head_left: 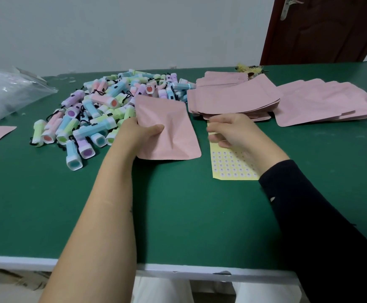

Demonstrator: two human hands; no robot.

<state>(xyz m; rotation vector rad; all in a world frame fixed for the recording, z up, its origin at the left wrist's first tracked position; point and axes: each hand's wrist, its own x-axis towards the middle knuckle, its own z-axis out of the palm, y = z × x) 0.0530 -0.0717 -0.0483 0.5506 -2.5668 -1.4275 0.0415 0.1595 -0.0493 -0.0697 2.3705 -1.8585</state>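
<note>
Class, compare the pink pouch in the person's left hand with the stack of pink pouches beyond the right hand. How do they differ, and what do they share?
The held pink pouch is single; the stack holds many, fanned out. The left hand grips the pouch; the stack rests on the table. The pouch looks creased and puffed; the stack's pouches lie flat. Both are the same plain pink.

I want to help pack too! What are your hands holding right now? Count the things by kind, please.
pink pouch, gripped by the left hand: 1
yellow sticker sheet, pinched at its top by the right hand: 1
Total: 2
</note>
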